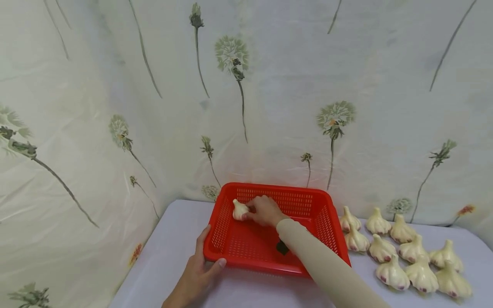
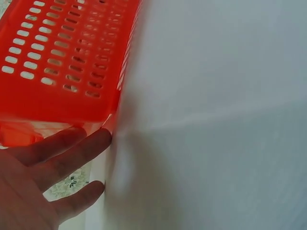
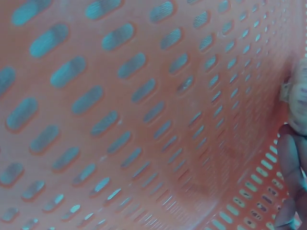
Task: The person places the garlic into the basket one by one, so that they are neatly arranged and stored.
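A red plastic basket with slotted walls stands on the table. Inside it, toward the left end, my right hand holds a white garlic bulb between thumb and fingers, its stem pointing up. In the right wrist view, part of the bulb and the fingers show at the right edge, beside the slotted plastic. My left hand grips the basket's front left corner, thumb at the front rim and fingers along the left side. The left wrist view shows those fingers spread under the rim.
Several more garlic bulbs stand grouped on the table to the right of the basket. A small dark thing shows below the right sleeve. Behind the white table hangs a dandelion-patterned sheet.
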`<state>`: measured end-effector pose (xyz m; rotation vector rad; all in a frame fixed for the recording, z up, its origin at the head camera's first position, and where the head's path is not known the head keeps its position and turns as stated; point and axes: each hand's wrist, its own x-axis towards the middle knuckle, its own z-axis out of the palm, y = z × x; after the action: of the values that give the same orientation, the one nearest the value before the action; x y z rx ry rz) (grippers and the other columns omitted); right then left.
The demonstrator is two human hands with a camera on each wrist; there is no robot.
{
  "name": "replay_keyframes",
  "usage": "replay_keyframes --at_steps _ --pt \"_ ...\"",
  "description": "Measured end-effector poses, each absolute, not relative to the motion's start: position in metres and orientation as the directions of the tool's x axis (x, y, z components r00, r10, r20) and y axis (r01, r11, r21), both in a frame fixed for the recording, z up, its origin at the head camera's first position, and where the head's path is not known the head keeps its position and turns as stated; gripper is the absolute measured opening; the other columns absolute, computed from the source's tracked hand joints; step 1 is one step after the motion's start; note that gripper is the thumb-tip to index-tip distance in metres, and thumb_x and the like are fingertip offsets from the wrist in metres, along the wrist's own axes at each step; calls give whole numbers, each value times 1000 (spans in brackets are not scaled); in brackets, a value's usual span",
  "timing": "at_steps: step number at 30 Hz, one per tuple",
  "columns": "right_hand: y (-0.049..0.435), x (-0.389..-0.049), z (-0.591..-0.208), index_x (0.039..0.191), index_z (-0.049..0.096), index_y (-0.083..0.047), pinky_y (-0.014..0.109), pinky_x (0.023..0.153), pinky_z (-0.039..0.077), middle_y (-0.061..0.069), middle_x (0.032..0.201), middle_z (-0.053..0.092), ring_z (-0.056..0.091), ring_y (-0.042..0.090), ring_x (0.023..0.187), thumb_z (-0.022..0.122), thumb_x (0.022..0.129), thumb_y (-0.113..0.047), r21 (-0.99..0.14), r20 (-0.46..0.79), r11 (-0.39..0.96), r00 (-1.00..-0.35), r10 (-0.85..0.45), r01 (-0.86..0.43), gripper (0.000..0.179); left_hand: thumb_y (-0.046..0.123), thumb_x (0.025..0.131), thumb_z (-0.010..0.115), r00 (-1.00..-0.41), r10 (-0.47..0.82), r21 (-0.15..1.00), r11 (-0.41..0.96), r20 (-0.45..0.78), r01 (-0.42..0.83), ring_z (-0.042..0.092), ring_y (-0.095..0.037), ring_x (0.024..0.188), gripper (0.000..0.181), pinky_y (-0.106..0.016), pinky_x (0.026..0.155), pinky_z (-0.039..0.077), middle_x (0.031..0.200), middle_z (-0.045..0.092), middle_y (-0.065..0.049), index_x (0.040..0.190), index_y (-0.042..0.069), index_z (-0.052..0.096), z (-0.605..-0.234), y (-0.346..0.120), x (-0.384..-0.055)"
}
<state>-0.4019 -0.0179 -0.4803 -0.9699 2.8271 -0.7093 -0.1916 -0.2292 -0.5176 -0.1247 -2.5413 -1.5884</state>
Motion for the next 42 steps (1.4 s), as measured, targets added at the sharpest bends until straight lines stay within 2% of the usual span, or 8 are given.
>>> replay_keyframes --at_steps 6,13,24,31,34,37,40,42 --pt "-17 -397 -477 115 83 -17 36 78 45 -6 92 79 55 14 76 83 92 -37 -438 89 700 -802 -591 -564 31 42 96 75 -984 -29 888 436 175 145 63 -17 133 89 -47 114 48 146 66 0 166 37 20 -520 -225 -190" --pt "-13 -395 -479 115 83 -18 42 90 51 -4 99 80 58 14 80 82 93 -38 -420 88 731 -825 -558 -539 30 42 97 74 -983 -19 889 431 184 158 63 -17 133 87 -50 117 46 146 66 0 166 38 20 -521 -221 -188" --pt "-11 -398 -469 108 84 -22 36 79 44 -11 79 72 56 14 75 82 91 -48 -345 73 776 -839 -539 -528 31 43 97 73 -981 -2 877 447 195 174 62 -17 133 88 -45 112 51 148 64 -1 166 39 19 -518 -220 -192" --pt "-8 -397 -462 106 85 -23 49 92 47 -11 84 76 60 14 80 82 90 -52 -368 38 778 -844 -535 -509 34 43 97 73 -980 8 876 448 198 180 63 -18 133 88 -43 112 51 148 64 -2 166 37 19 -517 -220 -194" --pt "-4 -396 -455 107 84 -24 48 90 46 -13 84 76 59 12 81 79 91 -57 -349 30 781 -839 -544 -519 36 43 98 73 -979 5 873 453 203 183 63 -18 133 87 -46 114 49 148 65 -3 166 35 20 -517 -221 -193" --pt "1 -393 -442 105 84 -22 42 80 46 -9 79 73 57 13 75 76 93 -58 -315 27 779 -826 -563 -542 39 42 97 73 -979 -3 869 460 205 181 63 -18 133 87 -48 114 49 148 64 -4 166 34 20 -517 -222 -191" --pt "11 -388 -425 100 84 -17 38 73 47 -4 73 71 56 13 70 75 95 -55 -283 64 752 -794 -604 -595 39 41 97 74 -977 -12 869 459 212 183 63 -19 133 87 -47 114 49 149 64 -6 166 33 21 -518 -224 -190" --pt "20 -385 -414 100 84 -17 35 72 49 -6 77 73 58 12 74 76 95 -53 -268 106 733 -776 -622 -625 37 40 97 74 -976 -16 866 464 218 186 64 -21 133 87 -46 113 50 148 64 -7 166 32 22 -518 -226 -188"
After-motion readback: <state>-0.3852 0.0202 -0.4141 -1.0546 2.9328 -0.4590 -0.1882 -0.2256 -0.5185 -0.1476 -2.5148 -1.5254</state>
